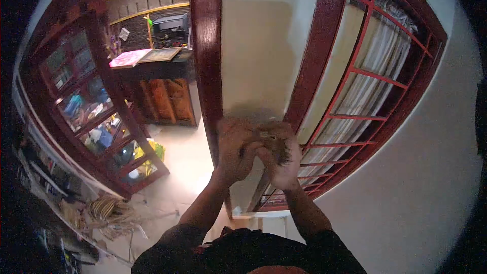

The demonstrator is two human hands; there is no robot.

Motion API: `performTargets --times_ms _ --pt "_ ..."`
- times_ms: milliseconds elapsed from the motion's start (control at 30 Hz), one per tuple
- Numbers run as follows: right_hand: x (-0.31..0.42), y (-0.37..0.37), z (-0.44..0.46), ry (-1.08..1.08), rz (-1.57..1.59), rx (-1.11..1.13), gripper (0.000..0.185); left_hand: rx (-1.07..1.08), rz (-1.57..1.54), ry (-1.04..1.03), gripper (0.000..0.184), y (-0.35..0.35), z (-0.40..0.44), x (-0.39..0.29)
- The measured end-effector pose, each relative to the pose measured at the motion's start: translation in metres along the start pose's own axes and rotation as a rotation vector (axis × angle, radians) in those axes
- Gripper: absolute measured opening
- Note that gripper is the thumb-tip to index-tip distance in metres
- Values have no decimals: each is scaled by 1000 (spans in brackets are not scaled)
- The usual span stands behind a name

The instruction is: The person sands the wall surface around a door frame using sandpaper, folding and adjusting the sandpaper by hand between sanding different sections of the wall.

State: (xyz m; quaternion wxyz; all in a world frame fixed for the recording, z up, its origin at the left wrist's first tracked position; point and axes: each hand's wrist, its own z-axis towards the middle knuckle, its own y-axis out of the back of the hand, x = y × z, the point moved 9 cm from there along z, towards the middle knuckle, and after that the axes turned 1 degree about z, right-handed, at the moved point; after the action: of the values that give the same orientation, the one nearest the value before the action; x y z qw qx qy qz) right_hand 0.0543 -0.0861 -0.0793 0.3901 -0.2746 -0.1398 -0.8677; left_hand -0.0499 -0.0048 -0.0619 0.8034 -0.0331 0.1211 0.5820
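Both hands are raised close together before the pale wall panel (pixel 258 61) between two dark red frame posts. My right hand (pixel 286 165) is curled around a small brownish thing with dark bristle-like strands (pixel 279 149); its exact kind does not show. My left hand (pixel 234 147) has its fingers bent in, meeting the right hand's fingers at that thing. Blur and shadow hide what, if anything, the left fingers pinch. The shadow of my head and arms falls on the panel behind.
At right, a window with red bars (pixel 350 116) has a striped curtain behind it. On the left, a glazed door (pixel 96 106) stands ajar beside a doorway. A dark counter (pixel 162 71) carries a framed board. Coiled cane-like material (pixel 109 210) lies on the floor at lower left.
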Motion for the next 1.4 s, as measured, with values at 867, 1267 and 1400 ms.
performTargets --times_ms 867,1267,1400 --pt "123 -52 202 939 -1413 -70 96 160 -160 476 118 34 12 142" --pt "223 -37 310 901 -1194 -343 67 75 -183 478 107 29 2 145" --pt "197 -84 237 1276 -1106 71 79 141 -258 601 105 31 -3 151"
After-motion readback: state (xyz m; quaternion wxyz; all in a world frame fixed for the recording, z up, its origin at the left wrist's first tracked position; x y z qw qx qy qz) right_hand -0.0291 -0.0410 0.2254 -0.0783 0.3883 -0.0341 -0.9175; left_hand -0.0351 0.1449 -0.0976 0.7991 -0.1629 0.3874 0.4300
